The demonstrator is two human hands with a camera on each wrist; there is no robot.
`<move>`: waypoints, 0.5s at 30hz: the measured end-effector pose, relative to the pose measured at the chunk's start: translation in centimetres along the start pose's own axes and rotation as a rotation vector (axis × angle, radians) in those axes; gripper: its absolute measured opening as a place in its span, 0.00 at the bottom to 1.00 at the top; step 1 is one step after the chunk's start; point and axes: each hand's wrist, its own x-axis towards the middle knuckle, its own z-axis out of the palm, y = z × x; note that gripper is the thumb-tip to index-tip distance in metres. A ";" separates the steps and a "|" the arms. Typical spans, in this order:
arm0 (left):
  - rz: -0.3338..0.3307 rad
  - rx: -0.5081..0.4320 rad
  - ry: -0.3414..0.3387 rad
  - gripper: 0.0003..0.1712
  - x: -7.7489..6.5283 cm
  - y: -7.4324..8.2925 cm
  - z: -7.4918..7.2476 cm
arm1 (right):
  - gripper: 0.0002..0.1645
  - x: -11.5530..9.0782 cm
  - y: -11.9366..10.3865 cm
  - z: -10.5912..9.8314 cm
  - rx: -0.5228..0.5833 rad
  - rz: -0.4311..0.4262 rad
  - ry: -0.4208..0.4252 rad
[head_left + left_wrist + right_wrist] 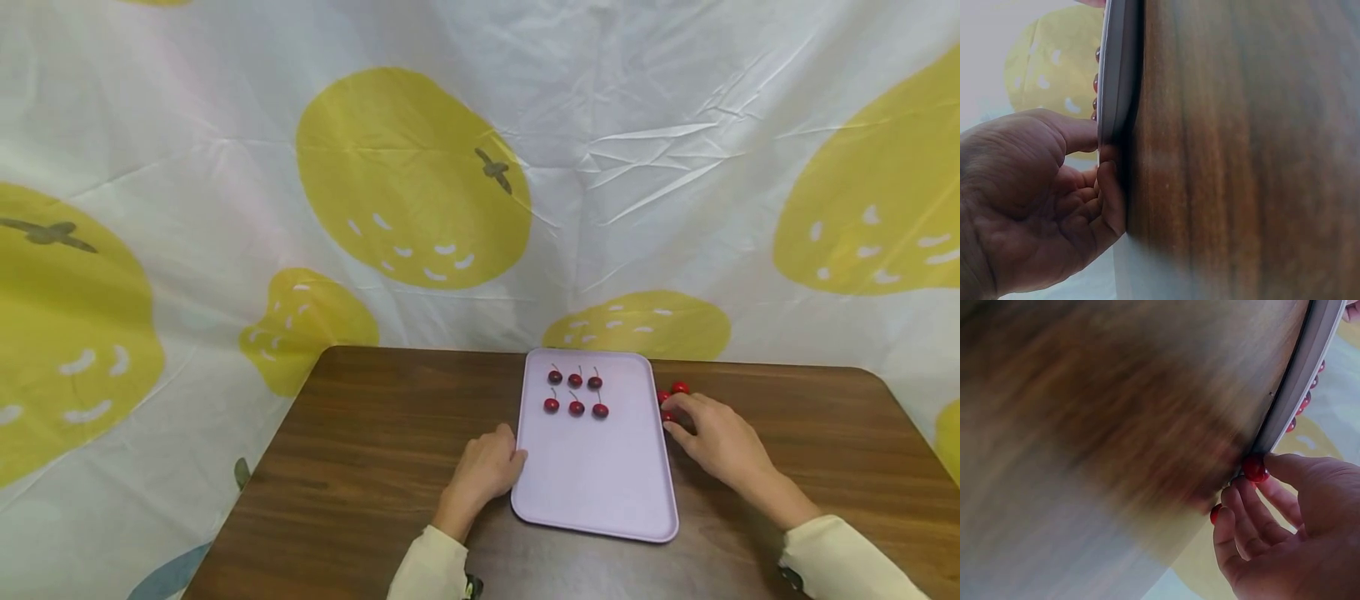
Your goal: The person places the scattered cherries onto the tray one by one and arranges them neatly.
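Red, a cherry (1255, 469) is pinched by the right hand (716, 439) beside the tray's (592, 492) long right edge, the opposite gripped by the left hand (486, 462).

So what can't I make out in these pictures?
Head view: number of loose round red cherries, partly covered by right fingers.
Left wrist view: part of pale lilac rectangular tray, cut off by the top edge.
Right wrist view: undersides of stemmed dark red cherries, hidden by the tray.
Right wrist view: brown wood-grained tabletop, blurred.

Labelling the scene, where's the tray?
Head view: the lavender tray is right of centre on the table, between left grip and right grip.
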 end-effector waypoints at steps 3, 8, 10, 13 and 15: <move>0.001 0.002 0.002 0.14 0.1 0.0 0.0 | 0.14 0.1 0.0 0.0 0.003 0.000 -0.004; 0.000 0.000 0.001 0.14 0.1 0.0 0.0 | 0.14 0.1 0.0 0.1 -0.005 -0.004 -0.001; 0.000 0.001 -0.001 0.14 0.1 -0.1 0.1 | 0.14 0.1 0.0 0.1 -0.010 -0.005 -0.001; -0.001 0.005 0.000 0.15 0.0 -0.1 0.1 | 0.13 0.1 0.0 0.1 -0.016 -0.008 0.002; -0.002 0.006 0.001 0.15 0.0 0.0 0.0 | 0.13 0.1 -0.1 0.0 -0.016 -0.011 0.004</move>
